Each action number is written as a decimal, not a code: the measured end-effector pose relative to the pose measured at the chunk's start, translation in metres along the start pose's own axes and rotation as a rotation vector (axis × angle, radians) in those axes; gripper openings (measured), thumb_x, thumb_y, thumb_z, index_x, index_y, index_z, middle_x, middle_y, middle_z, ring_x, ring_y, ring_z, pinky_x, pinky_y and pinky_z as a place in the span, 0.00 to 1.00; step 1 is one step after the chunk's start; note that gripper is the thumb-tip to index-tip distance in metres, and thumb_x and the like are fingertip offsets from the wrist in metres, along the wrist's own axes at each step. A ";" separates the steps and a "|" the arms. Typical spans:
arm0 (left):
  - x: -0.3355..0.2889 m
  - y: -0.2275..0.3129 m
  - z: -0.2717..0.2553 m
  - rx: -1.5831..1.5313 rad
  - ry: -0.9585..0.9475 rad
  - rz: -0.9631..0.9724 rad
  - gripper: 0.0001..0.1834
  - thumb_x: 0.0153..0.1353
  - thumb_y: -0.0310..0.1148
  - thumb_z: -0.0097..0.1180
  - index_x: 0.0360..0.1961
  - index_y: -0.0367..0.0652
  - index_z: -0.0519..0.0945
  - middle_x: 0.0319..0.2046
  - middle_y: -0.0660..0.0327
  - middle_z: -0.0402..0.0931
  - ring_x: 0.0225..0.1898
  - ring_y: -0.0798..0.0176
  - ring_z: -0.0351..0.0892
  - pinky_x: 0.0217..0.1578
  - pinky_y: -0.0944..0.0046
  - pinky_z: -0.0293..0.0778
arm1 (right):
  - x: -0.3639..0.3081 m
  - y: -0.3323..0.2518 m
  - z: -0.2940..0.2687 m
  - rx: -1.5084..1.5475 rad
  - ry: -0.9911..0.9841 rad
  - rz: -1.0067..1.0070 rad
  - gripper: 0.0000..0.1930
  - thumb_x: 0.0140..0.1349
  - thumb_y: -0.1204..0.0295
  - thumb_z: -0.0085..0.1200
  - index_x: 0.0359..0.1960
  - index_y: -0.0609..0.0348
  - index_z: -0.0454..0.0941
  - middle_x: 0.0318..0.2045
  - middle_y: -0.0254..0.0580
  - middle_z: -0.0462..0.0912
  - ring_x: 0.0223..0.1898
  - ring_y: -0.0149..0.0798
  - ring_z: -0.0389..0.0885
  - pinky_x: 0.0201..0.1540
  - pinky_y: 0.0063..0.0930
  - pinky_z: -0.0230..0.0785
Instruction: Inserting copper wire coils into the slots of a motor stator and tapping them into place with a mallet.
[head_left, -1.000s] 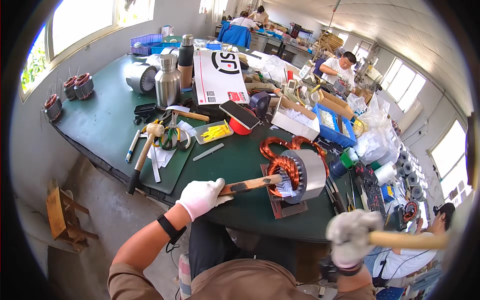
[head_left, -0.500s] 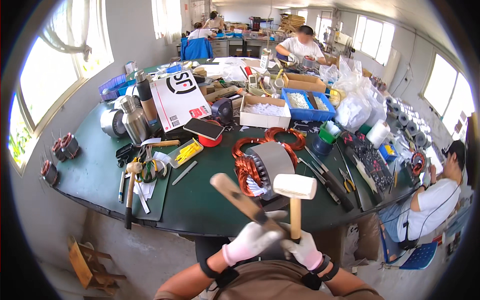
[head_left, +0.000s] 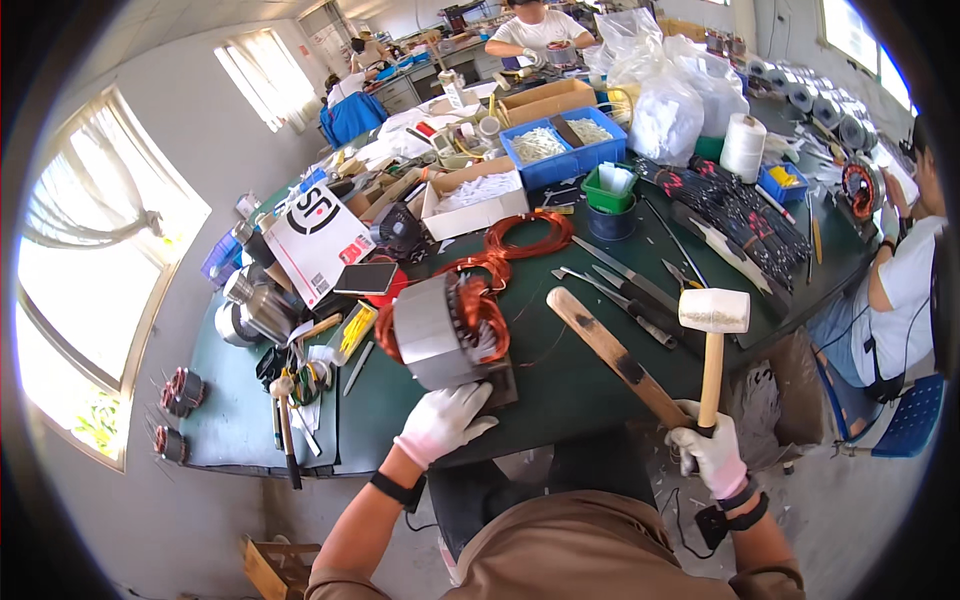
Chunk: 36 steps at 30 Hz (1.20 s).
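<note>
A motor stator [head_left: 430, 335], a grey metal cylinder with copper windings [head_left: 483, 318] bulging from its right end, lies on the table on a dark block [head_left: 508, 386]. My gloved left hand [head_left: 445, 422] is at the stator's lower edge by the block, fingers extended and gripping nothing; whether the fingertips press on the metal is hard to see. Off to the right, past the table's front edge, my gloved right hand [head_left: 708, 452] is closed around two handles at once. One belongs to a white-headed mallet [head_left: 713, 312], held upright; the other is a flat wooden stick [head_left: 615, 352] slanting up to the left.
Loose copper coils [head_left: 525, 236] lie behind the stator. Knives and pliers [head_left: 683, 275] sit right of it; a small hammer [head_left: 284, 395] and a tray of yellow pieces [head_left: 355, 330] lie left. A blue bin [head_left: 565, 148] stands behind. A co-worker [head_left: 890, 250] sits at right.
My hands have parted: the left moved to the stator, the right carried mallet and stick rightward. The stator's windings, facing left before, now face right. The view has tilted and shifted.
</note>
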<state>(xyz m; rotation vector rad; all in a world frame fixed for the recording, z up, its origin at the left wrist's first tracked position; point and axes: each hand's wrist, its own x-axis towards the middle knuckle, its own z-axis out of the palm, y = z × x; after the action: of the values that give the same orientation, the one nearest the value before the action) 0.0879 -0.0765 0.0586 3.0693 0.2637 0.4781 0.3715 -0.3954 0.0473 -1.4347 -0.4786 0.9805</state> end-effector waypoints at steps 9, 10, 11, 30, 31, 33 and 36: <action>0.145 0.111 0.065 0.066 -0.019 0.133 0.09 0.52 0.38 0.64 0.26 0.48 0.77 0.25 0.62 0.75 0.29 0.56 0.79 0.32 0.52 0.73 | 0.066 -0.040 0.021 -0.318 -0.280 -0.004 0.24 0.60 0.72 0.71 0.58 0.68 0.80 0.23 0.34 0.81 0.17 0.24 0.75 0.21 0.23 0.70; 0.147 0.109 0.070 0.069 -0.012 0.127 0.09 0.52 0.38 0.64 0.26 0.48 0.77 0.25 0.62 0.75 0.29 0.56 0.79 0.32 0.52 0.73 | 0.075 -0.049 0.015 -0.415 -0.283 -0.313 0.24 0.60 0.72 0.70 0.57 0.67 0.80 0.24 0.37 0.82 0.18 0.25 0.75 0.23 0.24 0.70; 0.147 0.108 0.075 0.091 -0.020 0.145 0.08 0.51 0.37 0.64 0.26 0.48 0.77 0.24 0.63 0.75 0.29 0.56 0.80 0.32 0.53 0.73 | 0.081 -0.068 0.007 -0.501 -0.255 -0.396 0.23 0.60 0.73 0.69 0.57 0.67 0.80 0.26 0.38 0.82 0.18 0.26 0.76 0.23 0.25 0.71; 0.139 0.101 0.085 0.061 0.041 0.250 0.08 0.51 0.39 0.63 0.25 0.50 0.77 0.23 0.64 0.74 0.27 0.58 0.79 0.29 0.56 0.73 | 0.109 -0.079 0.025 -1.274 -0.309 -0.827 0.14 0.69 0.63 0.60 0.41 0.61 0.75 0.22 0.53 0.82 0.25 0.56 0.84 0.27 0.46 0.74; 0.140 0.102 0.083 0.046 0.049 0.276 0.08 0.52 0.39 0.63 0.25 0.50 0.78 0.23 0.64 0.74 0.27 0.58 0.79 0.29 0.57 0.73 | 0.122 -0.049 0.018 -1.331 -0.326 -0.580 0.18 0.70 0.55 0.57 0.40 0.60 0.75 0.25 0.55 0.83 0.28 0.57 0.85 0.29 0.49 0.75; 0.134 0.106 0.069 -0.135 0.008 0.350 0.09 0.52 0.38 0.67 0.26 0.50 0.78 0.25 0.63 0.76 0.28 0.56 0.80 0.29 0.56 0.74 | 0.127 -0.062 0.018 -1.271 -0.271 -0.590 0.19 0.70 0.54 0.58 0.39 0.61 0.75 0.25 0.57 0.83 0.29 0.58 0.85 0.29 0.50 0.75; 0.111 0.129 0.016 -0.509 0.240 0.384 0.13 0.53 0.38 0.73 0.28 0.48 0.78 0.30 0.63 0.80 0.30 0.54 0.81 0.31 0.56 0.77 | 0.129 -0.049 0.018 -1.072 -0.213 -0.682 0.20 0.72 0.55 0.57 0.35 0.62 0.73 0.22 0.53 0.81 0.22 0.52 0.84 0.25 0.44 0.74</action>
<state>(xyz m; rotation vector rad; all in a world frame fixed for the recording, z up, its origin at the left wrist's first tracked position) 0.2176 -0.1844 0.0830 2.5543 -0.3952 0.7853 0.4416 -0.2760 0.0609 -1.8610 -1.6984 0.2701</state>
